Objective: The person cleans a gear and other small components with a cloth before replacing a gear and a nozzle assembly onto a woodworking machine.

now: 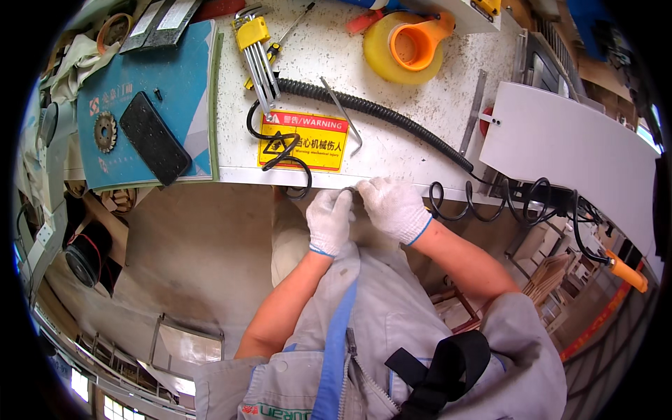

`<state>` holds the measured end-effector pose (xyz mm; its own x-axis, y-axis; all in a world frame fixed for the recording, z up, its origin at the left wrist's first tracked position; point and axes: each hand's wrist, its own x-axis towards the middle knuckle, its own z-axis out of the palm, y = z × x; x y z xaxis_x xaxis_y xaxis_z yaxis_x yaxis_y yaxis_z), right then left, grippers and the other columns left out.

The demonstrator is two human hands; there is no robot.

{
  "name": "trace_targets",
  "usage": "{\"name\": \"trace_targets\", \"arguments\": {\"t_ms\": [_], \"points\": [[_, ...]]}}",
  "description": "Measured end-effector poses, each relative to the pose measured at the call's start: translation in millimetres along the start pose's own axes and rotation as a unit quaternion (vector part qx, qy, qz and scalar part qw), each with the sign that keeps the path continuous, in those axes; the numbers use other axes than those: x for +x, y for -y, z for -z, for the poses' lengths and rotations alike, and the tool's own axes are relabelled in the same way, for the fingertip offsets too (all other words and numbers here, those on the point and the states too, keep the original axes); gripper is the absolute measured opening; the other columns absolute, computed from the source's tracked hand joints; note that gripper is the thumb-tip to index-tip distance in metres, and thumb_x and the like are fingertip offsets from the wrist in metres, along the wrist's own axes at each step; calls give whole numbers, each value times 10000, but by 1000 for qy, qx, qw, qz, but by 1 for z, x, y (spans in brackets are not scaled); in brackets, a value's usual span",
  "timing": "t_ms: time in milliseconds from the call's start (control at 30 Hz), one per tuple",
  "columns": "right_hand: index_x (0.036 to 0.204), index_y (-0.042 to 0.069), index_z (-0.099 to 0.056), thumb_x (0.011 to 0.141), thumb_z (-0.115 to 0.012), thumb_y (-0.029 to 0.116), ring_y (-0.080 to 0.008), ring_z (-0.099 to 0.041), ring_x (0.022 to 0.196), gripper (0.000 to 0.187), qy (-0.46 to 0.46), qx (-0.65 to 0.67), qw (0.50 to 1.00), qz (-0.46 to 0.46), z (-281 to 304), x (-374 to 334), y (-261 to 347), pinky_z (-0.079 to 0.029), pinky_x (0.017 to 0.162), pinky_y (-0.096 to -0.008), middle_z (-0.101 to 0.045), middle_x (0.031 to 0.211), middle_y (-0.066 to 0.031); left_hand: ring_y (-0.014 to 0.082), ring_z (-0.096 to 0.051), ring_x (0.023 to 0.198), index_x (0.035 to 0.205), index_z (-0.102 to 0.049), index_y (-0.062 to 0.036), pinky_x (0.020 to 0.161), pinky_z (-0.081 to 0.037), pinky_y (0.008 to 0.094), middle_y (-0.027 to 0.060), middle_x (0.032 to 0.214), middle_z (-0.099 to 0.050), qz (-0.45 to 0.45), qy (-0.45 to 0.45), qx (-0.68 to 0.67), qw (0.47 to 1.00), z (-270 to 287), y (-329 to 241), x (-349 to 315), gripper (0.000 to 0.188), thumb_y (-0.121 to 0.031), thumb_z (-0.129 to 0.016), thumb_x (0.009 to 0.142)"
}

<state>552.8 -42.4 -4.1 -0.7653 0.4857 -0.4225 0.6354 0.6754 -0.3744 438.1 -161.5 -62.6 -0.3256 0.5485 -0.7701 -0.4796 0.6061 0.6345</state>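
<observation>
A small dark piece point(350, 189), mostly hidden by fingers, is seen at the front edge of the white surface point(413, 157), between the gloved fingertips of the left hand point(329, 218) and the right hand point(393, 208). Both grips are curled in close, with little gap showing; by which of them the piece is held, and how firmly, cannot be told, nor can its long axis be made out. It is approached from the lower left by the left grip and from the right by the right one, and it lies about equally near to both. Beyond the edge, a loose hex key point(341, 107) is laid slantwise, its long arm running from far left to near right beside a yellow warning label point(318, 157). Leftward room is judged to be limited by a black cable loop point(309, 183) drooping over the edge; rightward, by coiled cable point(467, 208); ahead, a strip of bare surface is left before the ribbed hose point(392, 114).
</observation>
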Motion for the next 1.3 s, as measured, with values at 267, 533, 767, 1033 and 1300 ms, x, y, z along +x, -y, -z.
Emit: {"name": "trace_targets", "arguments": {"t_ms": [267,533,767,1033,1300], "points": [[1052,71,-654,889,-614,171,-318,-713,782,196,13,-2,1000,8,4,2,2,-580,677,-449,-697,846,-125,102,-609,562,982,-691,51,516,-487,261,59,793,-677,-9,-1,10,1000,0,0,0,214,-162,-683,997],[1025,56,-648,885,-609,177,-314,-715,782,189,69,-39,997,7,15,10,7,-581,672,-446,-693,848,-134,87,-601,566,929,-708,39,524,-485,270,62,770,-687,-28,-17,52,998,0,-3,-1,202,-153,-690,991],[1001,50,-647,892,-608,171,-328,-725,765,168,53,-24,998,1,2,9,3,-593,665,-445,-703,862,-147,95,-621,586,975,-710,40,540,-501,274,61,787,-693,-75,-19,85,993,-1,10,5,189,-147,-687,991],[1023,71,-651,903,-602,175,-328,-725,786,167,57,-19,998,-3,10,4,0,-591,675,-459,-709,878,-147,107,-618,575,985,-700,50,539,-507,283,60,779,-679,-15,0,11,1000,-1,-5,-1,209,-158,-682,992],[1017,55,-651,898,-595,181,-325,-730,808,182,59,-10,998,7,12,7,0,-593,686,-448,-711,879,-149,123,-636,581,981,-701,54,568,-520,305,93,777,-695,-26,-1,38,999,0,-9,-3,234,-179,-689,982]]}}
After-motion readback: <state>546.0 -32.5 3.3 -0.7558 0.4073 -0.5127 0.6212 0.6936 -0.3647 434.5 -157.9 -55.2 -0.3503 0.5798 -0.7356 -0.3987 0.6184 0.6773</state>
